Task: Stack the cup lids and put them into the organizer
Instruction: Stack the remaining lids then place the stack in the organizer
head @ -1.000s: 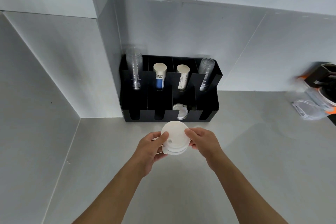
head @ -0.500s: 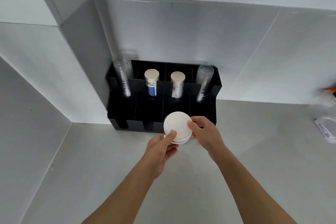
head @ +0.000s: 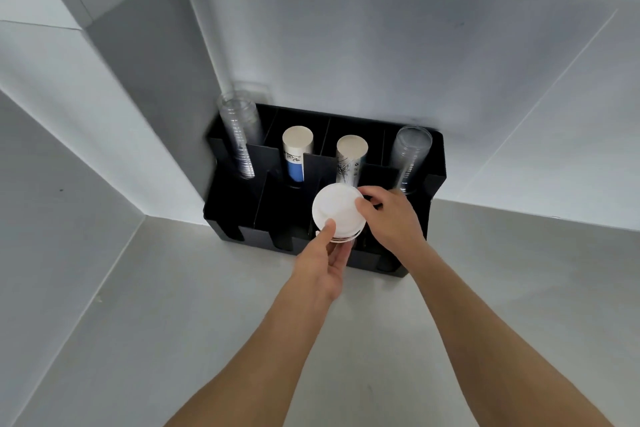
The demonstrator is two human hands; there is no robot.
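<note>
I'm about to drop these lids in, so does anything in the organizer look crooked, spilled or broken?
Nothing stands out. The black organizer sits square in the corner, its four cup stacks leaning back in their slots, undamaged. Both hands, left and right, hold the white lid stack neatly aligned over a front slot.

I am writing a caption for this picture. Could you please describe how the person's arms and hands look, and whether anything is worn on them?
Both forearms are bare from the frame's lower edge up to the wrists: no sleeves show. The left hand and the right hand wear no gloves. No watch, bracelet or ring is visible on either, and no marking shows on them.
</note>
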